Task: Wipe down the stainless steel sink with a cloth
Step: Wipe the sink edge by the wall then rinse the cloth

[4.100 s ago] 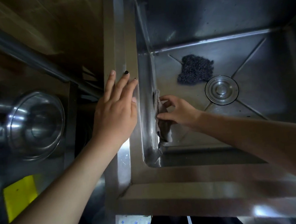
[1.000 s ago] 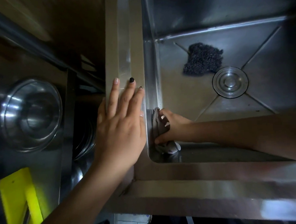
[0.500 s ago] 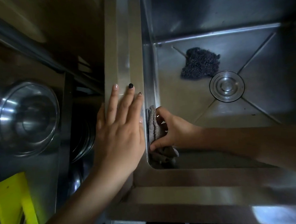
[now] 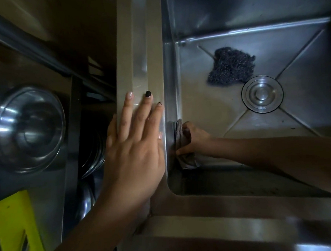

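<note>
Fingers [image 4: 183, 149] of right hand [image 4: 195, 140] press cloth [image 4: 185, 158] against sink [image 4: 169, 77] wall.

One head-worn wide-angle camera looks steeply down, close over the sink's [image 4: 137, 50] left rim and near-left basin corner.

The right hand [image 4: 193, 138] has slid the grey cloth [image 4: 183, 147] back along the sink's [image 4: 169, 71] left wall, seemingly slightly away from the near corner.

Left hand [image 4: 135, 146] flat, fingers spread, palm down; right hand [image 4: 192, 141] curled closed, forearm extended leftward.
</note>
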